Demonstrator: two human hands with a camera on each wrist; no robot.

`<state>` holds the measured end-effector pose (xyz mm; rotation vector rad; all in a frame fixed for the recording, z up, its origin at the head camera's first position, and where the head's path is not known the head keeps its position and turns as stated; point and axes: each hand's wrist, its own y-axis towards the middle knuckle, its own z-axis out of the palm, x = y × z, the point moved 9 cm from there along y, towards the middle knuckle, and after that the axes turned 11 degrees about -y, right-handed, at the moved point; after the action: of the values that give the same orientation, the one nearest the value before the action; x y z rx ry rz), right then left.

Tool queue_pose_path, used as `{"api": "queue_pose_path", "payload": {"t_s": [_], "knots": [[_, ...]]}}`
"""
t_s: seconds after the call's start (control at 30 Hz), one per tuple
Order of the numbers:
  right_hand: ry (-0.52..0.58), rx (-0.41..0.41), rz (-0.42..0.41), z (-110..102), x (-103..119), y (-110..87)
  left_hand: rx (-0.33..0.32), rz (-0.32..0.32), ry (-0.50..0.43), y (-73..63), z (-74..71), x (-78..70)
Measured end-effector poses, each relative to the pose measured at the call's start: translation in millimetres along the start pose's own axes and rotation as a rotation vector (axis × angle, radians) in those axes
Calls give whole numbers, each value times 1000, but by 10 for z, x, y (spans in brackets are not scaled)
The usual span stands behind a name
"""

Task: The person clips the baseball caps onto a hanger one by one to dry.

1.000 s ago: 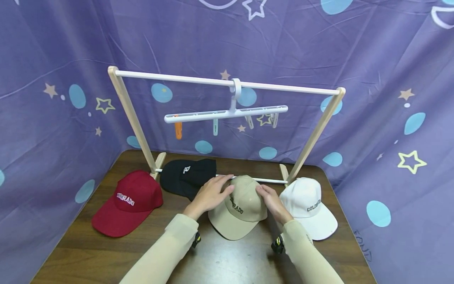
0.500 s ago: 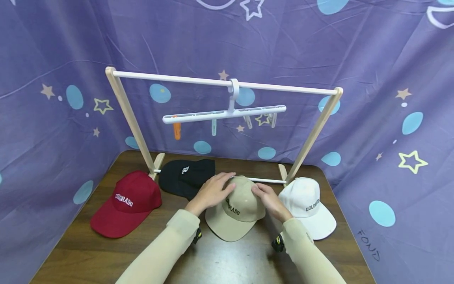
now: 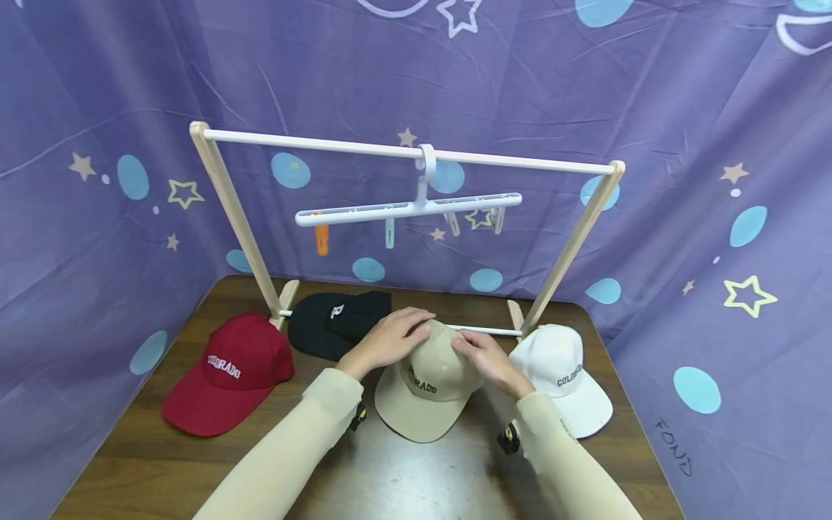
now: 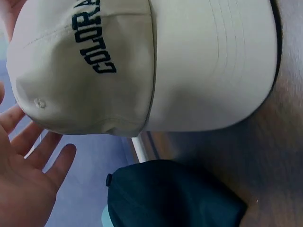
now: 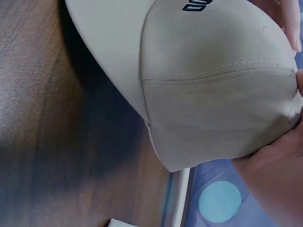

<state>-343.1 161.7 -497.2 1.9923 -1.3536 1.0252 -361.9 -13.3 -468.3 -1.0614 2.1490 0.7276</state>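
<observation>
One beige cap (image 3: 434, 372) is sitting between a person's left grip (image 3: 388, 341) and right grip (image 3: 489, 360), its brim pointing toward the wearer of the head camera and its dark lettering facing the same way. The left grip is staying loose: its fingers are lying fairly straight and spread along the far side of the crown, the little finger sticking out past the fabric in the left wrist view. The right grip is grasping the crown near its top, the thumb pressing the near side while the other fingers are curling behind, mostly hidden. Whether the cap's rear edge is touching the worktop (image 3: 396, 480), I cannot tell.

Near the left grip, a black cap (image 3: 325, 334) is lying just behind; a red cap (image 3: 237, 361) is resting farther to the left. A white cap (image 3: 555, 361) is lying just beside the right grip. Behind and above, a rack (image 3: 364, 146) is carrying a white hanger (image 3: 370, 214), from which an orange clip (image 3: 322, 240) and other, paler clips are dangling.
</observation>
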Motion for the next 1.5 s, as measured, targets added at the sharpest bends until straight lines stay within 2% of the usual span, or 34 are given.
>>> {"api": "queue_pose_path", "payload": {"t_s": [0.2, 0.43, 0.8, 1.07, 1.33, 1.5], "knots": [[-29, -6, -23, -57, 107, 3, 7, 32, -26, 61, -70, -16], [-75, 2, -76, -118, 241, 17, 36, 28, -31, 112, -149, -43], [-174, 41, -93, -222, 342, 9, 91, 130, -4, 149, -157, -180], [-299, 54, -153, -365, 479, 38, 155, 187, 1, 201, -171, -320], [-352, 82, -184, -536, 579, 50, 200, 177, -11, 294, -155, -445], [-381, 104, -174, -625, 615, 66, 191, 171, -11, 340, -182, -525]]}}
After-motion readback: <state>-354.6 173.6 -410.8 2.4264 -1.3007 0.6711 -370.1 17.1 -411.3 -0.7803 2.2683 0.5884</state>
